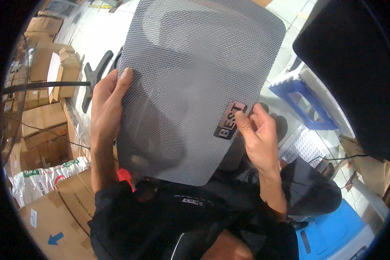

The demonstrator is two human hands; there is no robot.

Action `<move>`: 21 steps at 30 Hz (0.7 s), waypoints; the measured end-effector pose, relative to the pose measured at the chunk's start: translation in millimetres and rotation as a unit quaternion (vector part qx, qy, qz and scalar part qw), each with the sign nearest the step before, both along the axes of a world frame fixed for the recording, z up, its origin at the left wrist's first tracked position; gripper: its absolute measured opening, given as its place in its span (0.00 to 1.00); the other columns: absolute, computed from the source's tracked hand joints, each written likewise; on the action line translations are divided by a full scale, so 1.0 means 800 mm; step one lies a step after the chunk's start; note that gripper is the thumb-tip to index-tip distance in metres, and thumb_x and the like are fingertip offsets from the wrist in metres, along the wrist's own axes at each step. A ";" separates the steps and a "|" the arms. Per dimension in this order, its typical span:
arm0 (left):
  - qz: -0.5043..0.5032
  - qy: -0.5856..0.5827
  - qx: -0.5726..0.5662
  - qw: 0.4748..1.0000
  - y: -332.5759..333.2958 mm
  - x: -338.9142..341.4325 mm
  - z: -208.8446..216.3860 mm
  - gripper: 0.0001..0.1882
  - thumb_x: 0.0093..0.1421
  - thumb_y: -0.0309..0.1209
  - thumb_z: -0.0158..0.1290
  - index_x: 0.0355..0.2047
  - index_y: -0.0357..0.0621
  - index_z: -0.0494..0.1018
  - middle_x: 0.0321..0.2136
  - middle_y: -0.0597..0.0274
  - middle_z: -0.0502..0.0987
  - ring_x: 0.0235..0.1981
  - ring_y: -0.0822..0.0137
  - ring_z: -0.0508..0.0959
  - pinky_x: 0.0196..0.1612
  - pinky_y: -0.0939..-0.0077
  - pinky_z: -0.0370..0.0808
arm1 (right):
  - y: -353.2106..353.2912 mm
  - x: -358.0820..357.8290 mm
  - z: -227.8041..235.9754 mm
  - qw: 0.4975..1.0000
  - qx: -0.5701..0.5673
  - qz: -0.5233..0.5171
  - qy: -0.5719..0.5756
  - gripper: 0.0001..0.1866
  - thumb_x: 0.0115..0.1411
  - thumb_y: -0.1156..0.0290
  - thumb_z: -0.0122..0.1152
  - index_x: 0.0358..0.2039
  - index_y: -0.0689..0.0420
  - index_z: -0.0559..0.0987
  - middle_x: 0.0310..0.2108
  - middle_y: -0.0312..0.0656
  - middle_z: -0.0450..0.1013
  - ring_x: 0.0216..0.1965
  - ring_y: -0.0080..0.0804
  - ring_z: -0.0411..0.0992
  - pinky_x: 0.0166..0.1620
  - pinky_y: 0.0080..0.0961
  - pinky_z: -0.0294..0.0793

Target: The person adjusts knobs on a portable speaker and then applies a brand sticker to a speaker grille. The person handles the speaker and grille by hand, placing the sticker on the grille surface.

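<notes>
I hold up a large grey mesh grille (190, 73) with rounded corners, which looks like metal. A small dark badge (230, 120) with pale lettering sits near its lower right edge. Along the grille's left edge my left hand (110, 97) is closed, thumb on the front face and fingers behind it. My right hand (259, 134) pinches the lower right edge, its thumb resting on the badge. Its fingers are partly hidden behind the sheet. My lap shows dimly through and below the mesh.
Cardboard boxes (43, 123) are stacked at the left, beside a fan stand (91, 82). A big carton (52, 216) lies near left, by a white plastic bag (47, 180). At the right are a large black panel (346, 65), a blue-and-white stool (307, 102) and a bright blue container (333, 229).
</notes>
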State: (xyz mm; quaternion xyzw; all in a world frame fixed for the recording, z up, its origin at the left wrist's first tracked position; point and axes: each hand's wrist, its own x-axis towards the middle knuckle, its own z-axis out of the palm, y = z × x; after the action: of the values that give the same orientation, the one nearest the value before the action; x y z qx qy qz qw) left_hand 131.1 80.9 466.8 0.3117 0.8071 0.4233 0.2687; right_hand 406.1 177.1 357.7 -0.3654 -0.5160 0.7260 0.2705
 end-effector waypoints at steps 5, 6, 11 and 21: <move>-0.007 -0.003 0.007 1.000 -0.001 -0.001 -0.003 0.21 0.74 0.44 0.50 0.40 0.34 0.76 0.31 0.67 0.78 0.32 0.79 0.73 0.37 0.81 0.70 | -0.005 -0.004 -0.003 0.997 -0.015 0.008 0.069 0.23 0.63 0.77 0.69 0.55 0.67 0.70 0.47 0.45 0.77 0.45 0.26 0.77 0.49 0.23 0.77; -0.005 -0.002 0.009 1.000 -0.001 -0.003 -0.005 0.21 0.74 0.44 0.50 0.39 0.35 0.76 0.31 0.67 0.78 0.32 0.79 0.73 0.37 0.81 0.69 | -0.007 -0.004 -0.001 0.997 -0.028 0.004 0.071 0.24 0.62 0.78 0.69 0.55 0.67 0.70 0.48 0.45 0.77 0.46 0.27 0.77 0.50 0.24 0.78; -0.021 -0.014 -0.013 1.000 -0.003 -0.011 -0.008 0.19 0.75 0.41 0.49 0.43 0.35 0.78 0.34 0.68 0.79 0.34 0.78 0.73 0.42 0.80 0.70 | -0.007 -0.006 0.008 0.998 -0.026 -0.011 0.061 0.26 0.59 0.81 0.72 0.54 0.68 0.70 0.47 0.46 0.78 0.47 0.29 0.78 0.51 0.25 0.80; 0.003 -0.002 -0.013 1.000 -0.002 0.002 -0.012 0.19 0.74 0.42 0.51 0.39 0.35 0.76 0.31 0.69 0.77 0.31 0.79 0.71 0.37 0.82 0.68 | -0.007 -0.007 0.002 0.998 -0.028 -0.030 0.041 0.24 0.60 0.80 0.71 0.53 0.68 0.70 0.45 0.47 0.79 0.45 0.30 0.79 0.49 0.27 0.81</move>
State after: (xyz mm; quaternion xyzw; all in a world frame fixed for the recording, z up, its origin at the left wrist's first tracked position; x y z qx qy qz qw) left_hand 132.6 79.1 457.1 0.3050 0.8129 0.4141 0.2732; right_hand 400.8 171.6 359.4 -0.3578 -0.4730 0.7462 0.3024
